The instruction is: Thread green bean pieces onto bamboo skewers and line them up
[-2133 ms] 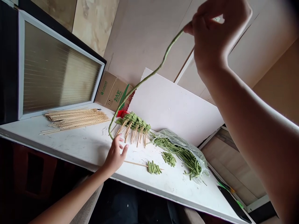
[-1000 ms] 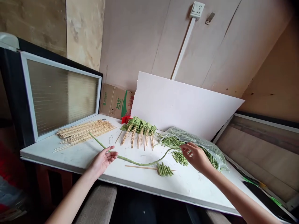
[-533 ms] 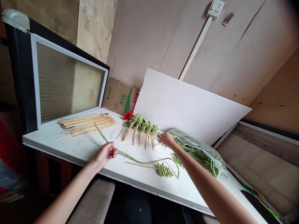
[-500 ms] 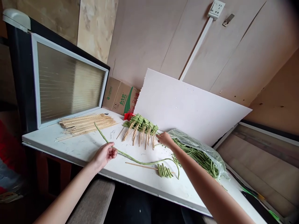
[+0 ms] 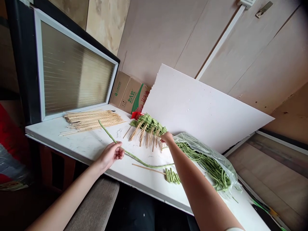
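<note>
Near the front edge of the white desk (image 5: 79, 143), the left hand (image 5: 112, 155) has its thumb and fingers closed around a long green bean (image 5: 137, 158), whose near tip rises to the left toward the bare bamboo skewers (image 5: 96, 119) while the rest sags rightward until the right forearm (image 5: 192, 179) hides its end. The right hand (image 5: 167, 137) reaches to the right end of the stacked bean skewers (image 5: 150, 123); its fingertips are mostly hidden, so whether they grip anything I cannot tell. That stack looks to be the likeliest trouble: the skewers lean on one another with sticks fanned out, so a tug or a knock from the knuckles could slide several loose. Closer in, the single loaded skewer (image 5: 171, 176) lies just beside the sagging bean, partly behind the forearm; a sweep of that arm, or a sideways pull on the bean, might roll it toward the desk's edge. Too hard a squeeze by the left hand could bruise or snap the bean; too slack, and it may slip out.
</note>
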